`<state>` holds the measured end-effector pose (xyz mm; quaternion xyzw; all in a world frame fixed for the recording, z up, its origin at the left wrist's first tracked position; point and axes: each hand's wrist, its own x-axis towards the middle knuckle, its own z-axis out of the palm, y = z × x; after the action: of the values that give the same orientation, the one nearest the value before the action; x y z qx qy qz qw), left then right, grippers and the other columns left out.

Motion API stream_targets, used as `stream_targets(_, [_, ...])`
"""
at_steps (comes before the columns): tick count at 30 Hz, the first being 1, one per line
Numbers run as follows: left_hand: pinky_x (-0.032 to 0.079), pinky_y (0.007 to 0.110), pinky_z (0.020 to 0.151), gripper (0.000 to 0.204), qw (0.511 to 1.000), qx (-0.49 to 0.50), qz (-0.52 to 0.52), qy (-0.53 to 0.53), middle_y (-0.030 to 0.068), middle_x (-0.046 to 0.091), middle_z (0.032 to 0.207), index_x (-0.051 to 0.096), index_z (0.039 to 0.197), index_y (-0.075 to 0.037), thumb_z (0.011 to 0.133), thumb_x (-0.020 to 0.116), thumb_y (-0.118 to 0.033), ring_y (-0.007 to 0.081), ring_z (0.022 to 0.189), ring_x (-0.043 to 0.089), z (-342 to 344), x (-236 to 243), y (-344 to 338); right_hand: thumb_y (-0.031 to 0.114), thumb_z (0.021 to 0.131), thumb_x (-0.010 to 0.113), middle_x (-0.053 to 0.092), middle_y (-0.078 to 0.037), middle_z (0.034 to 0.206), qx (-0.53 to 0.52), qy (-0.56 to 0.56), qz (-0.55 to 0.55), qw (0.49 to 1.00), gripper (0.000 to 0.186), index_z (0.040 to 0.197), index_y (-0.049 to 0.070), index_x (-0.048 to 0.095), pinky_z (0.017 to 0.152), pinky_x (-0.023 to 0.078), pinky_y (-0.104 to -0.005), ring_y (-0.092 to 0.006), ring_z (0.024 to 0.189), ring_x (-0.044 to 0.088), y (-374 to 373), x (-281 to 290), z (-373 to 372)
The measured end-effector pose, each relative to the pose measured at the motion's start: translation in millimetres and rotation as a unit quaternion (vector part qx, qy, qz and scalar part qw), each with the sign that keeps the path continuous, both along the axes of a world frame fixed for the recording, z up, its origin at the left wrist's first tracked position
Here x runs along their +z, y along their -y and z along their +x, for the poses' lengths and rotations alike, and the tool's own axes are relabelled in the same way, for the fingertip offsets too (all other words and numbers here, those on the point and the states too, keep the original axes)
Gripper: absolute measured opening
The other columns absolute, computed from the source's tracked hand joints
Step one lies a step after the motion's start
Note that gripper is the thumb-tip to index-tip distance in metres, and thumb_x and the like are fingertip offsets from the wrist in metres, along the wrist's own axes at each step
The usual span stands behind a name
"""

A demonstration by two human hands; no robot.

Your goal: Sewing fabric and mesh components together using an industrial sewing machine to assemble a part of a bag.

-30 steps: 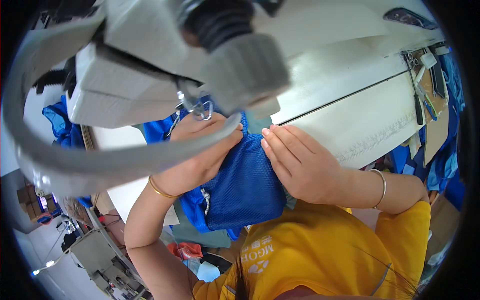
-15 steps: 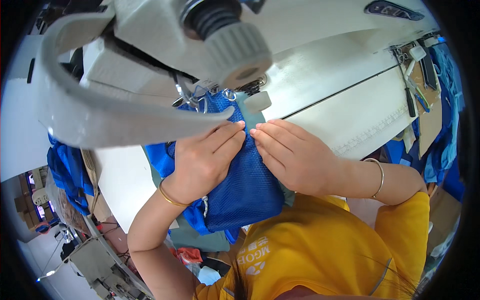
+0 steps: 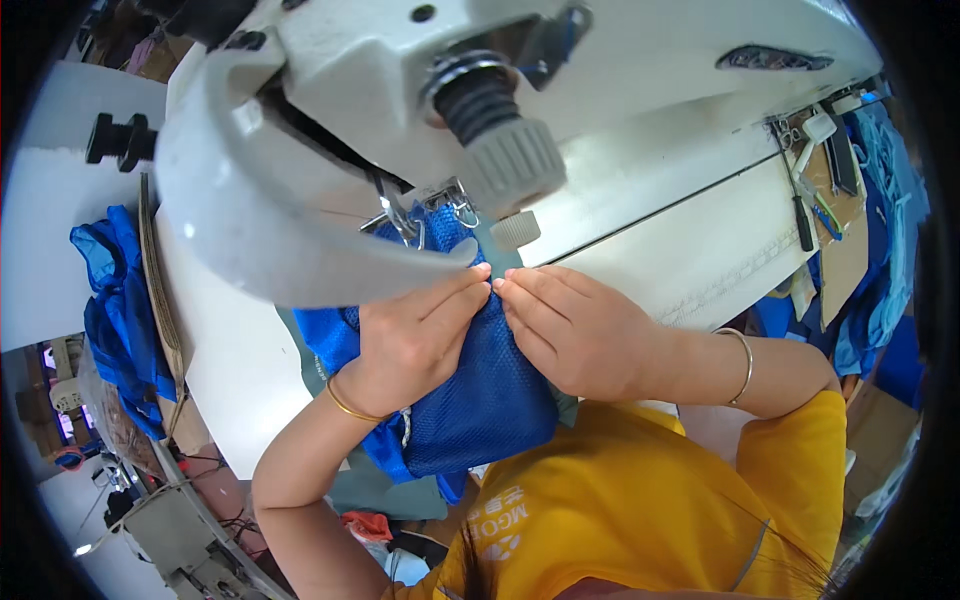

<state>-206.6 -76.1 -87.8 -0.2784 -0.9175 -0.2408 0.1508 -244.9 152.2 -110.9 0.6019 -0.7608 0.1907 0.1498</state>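
A white sewing machine [image 3: 700, 30] with a curved guard [image 3: 245, 215] and grey knob [image 3: 515, 160] hangs over a blue mesh bag [image 3: 505, 410] with a white cord, lying on grey-green fabric [image 3: 305, 350]. The bag's far end reaches the metal presser area, partly hidden. My left hand [image 3: 410, 340], under the guard, has its fingers pressed together on the bag's edge. My right hand [image 3: 575, 335] pinches along the same edge, fingertips almost meeting my left ones; its thumb is hidden.
A pale worktable [image 3: 700, 260] carries scissors [image 3: 790, 130], a black screwdriver [image 3: 800, 220] and tools at the right. Light-blue fabric [image 3: 890, 210] hangs beyond them. Blue fabric pieces [image 3: 120, 320] lie at the left, above another machine [image 3: 170, 540] lower down.
Since one second ago my left fingers have straightened beside the bag's edge, and my right fingertips have shifted left, close to them. The camera view has shifted slightly.
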Motion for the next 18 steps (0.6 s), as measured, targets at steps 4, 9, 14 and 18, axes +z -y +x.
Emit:
stream_targets(4, [0.055,0.034,0.075,0.02,1.0,0.012,-0.006,0.002,0.0099,0.077,0.102,0.074,0.097,-0.001,0.077,0.076,0.002,0.0252,0.086,0.072,1.7,0.1,-1.8,0.015,0.078,0.061,0.068,-0.025,0.115,0.007,0.011,0.0,1.0,0.038,0.105,-0.01,0.068,0.102,0.051,-0.0436,-0.0361,0.113,0.064,-0.1,1.8,-1.9])
stream_targets(9, [0.055,0.034,0.076,0.021,0.999,0.029,0.02,0.015,0.0101,0.077,0.104,0.074,0.097,-0.001,0.077,0.075,0.001,0.0249,0.087,0.072,4.7,-4.5,2.0,0.014,0.079,0.061,0.068,-0.024,0.115,0.018,0.027,0.015,0.999,0.036,0.105,-0.01,0.068,0.101,0.052,-0.0431,-0.036,0.114,0.064,1.4,3.9,-2.0])
stream_targets(14, [0.055,0.037,0.074,0.023,0.999,0.015,0.044,-0.014,0.0105,0.074,0.101,0.072,0.096,-0.002,0.074,0.072,-0.004,0.0267,0.087,0.071,0.8,-9.1,3.8,0.014,0.082,0.061,0.067,-0.024,0.118,0.022,0.013,0.02,0.999,0.035,0.107,-0.009,0.068,0.1,0.053,-0.0429,-0.0359,0.114,0.064,1.7,-2.9,-4.6])
stream_targets(18, [0.054,0.037,0.071,0.023,0.999,0.005,0.044,-0.016,0.0092,0.074,0.101,0.072,0.097,-0.002,0.074,0.073,-0.004,0.0255,0.085,0.07,-1.5,-5.9,7.8,0.014,0.081,0.062,0.067,-0.024,0.12,0.021,0.027,0.018,0.999,0.036,0.108,-0.009,0.067,0.1,0.053,-0.0428,-0.0359,0.114,0.064,5.4,-0.1,-6.8])
